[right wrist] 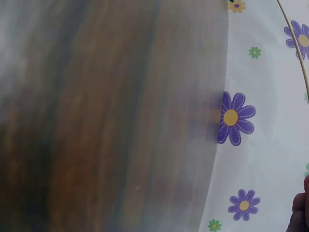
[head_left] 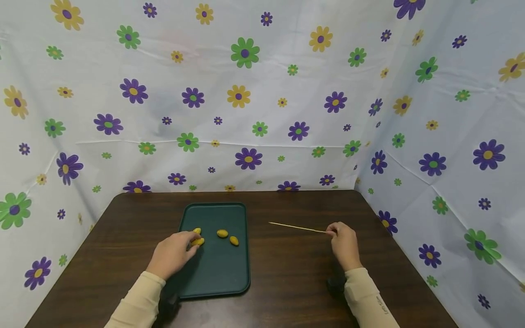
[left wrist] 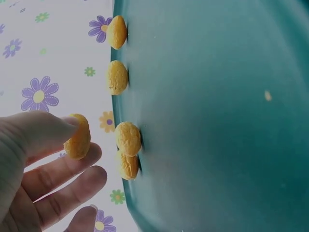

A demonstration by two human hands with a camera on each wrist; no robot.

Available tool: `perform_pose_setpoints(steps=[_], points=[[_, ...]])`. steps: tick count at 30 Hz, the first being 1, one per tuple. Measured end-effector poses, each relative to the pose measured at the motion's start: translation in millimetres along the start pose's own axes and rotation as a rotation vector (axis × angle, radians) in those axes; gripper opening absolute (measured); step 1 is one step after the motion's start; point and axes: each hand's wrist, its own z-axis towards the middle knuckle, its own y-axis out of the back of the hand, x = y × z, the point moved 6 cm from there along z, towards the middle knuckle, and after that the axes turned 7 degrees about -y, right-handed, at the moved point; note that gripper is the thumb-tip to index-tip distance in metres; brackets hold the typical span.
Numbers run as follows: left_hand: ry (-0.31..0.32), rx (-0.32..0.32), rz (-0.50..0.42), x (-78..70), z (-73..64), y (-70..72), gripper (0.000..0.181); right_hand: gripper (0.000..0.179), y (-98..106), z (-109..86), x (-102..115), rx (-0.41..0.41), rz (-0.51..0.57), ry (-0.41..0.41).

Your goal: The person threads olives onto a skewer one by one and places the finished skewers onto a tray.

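Note:
My left hand [head_left: 174, 253] is over the left part of a dark green tray [head_left: 217, 278]. It pinches a small yellow oval fruit [left wrist: 78, 137], wrinkled like a kumquat, with the thumb on its near side and the other fingers spread. Several more yellow fruits [left wrist: 117, 77] lie on the tray, two of them touching in the left wrist view. To the right, my right hand [head_left: 344, 243] holds a thin wooden skewer [head_left: 297, 227] by one end, above the table. The skewer points left towards the tray, with nothing on it. Only a few fingertips of that hand show in the right wrist view.
The dark brown wooden table [head_left: 287, 273] bears the tray left of its middle. Behind and to the right hangs a white flowered cloth [head_left: 262, 114], meeting the table's far edge.

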Motion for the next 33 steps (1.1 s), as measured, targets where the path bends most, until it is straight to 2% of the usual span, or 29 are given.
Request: perform_pose_setpoints(steps=[8,17,22,27,33], points=[[-0.013,-0.007,0.0,-3.4,4.0,6.0,0.024,0.013,0,1.1,8,-0.014,0.013,0.037],[-0.028,0.026,-0.066,-5.1,6.6,0.9,0.023,0.015,-1,-2.3,13,-0.032,0.034,0.07],[-0.05,0.031,-0.089,-3.4,5.5,-2.4,0.021,0.015,-6,-3.2,14,-0.016,0.038,0.055],[-0.044,0.019,-0.112,1.8,3.7,-2.4,0.019,0.013,-12,-3.3,14,0.026,0.048,0.026],[-0.061,0.015,-0.136,2.1,7.5,-3.8,0.019,0.015,-12,-2.4,13,0.015,0.051,0.024]])
